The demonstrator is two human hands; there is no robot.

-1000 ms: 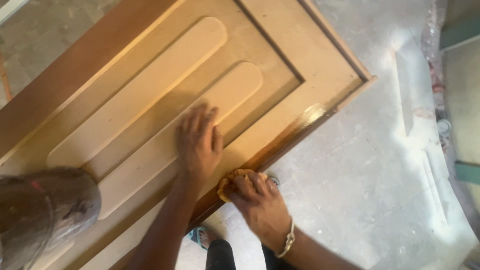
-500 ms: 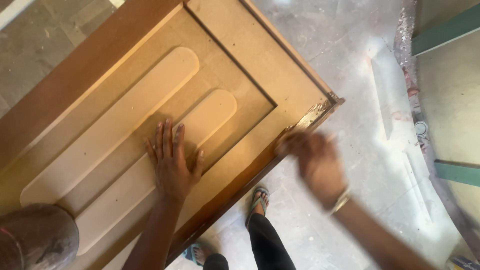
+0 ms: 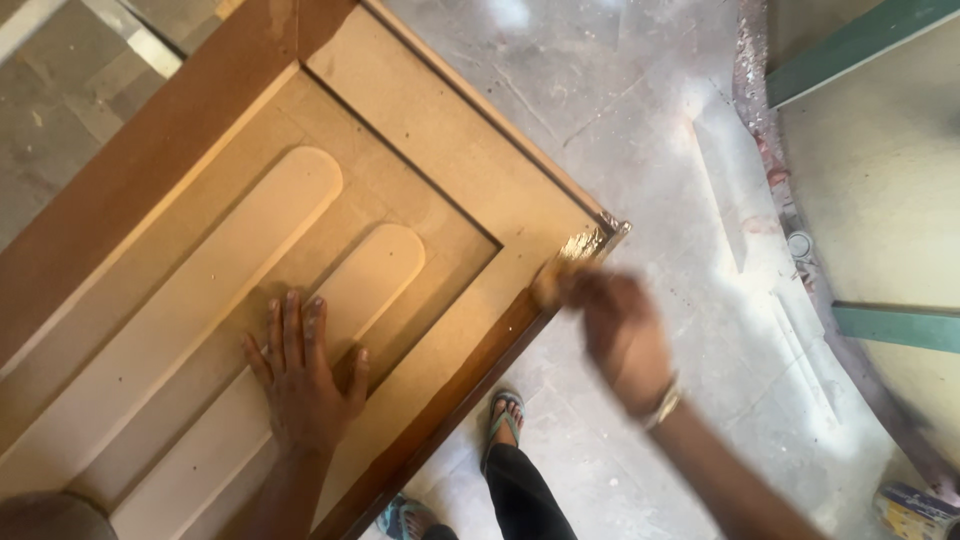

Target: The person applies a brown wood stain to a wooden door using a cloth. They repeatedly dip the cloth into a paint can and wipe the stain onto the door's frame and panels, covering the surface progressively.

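Nearest, at about seven o'clock, the left hand (image 3: 300, 375) lies flat and released on the carved door panel (image 3: 330, 240), fingers spread across the raised oblong strips; it has slid along the panel since a second ago but still only presses down. Just beyond, at four o'clock, the right hand (image 3: 620, 325) is blurred with motion and clenched on a small tan rag (image 3: 550, 282). A second ago it worked the edge beside the left hand; now it has swept up that edge to the panel's corner (image 3: 600, 235) at about two o'clock, where the wood shines wet and dark. The brown coat along the near edge therefore looks carried right to the corner. Farther out lie the dusty floor (image 3: 640, 120) and a green-trimmed board (image 3: 880, 160).
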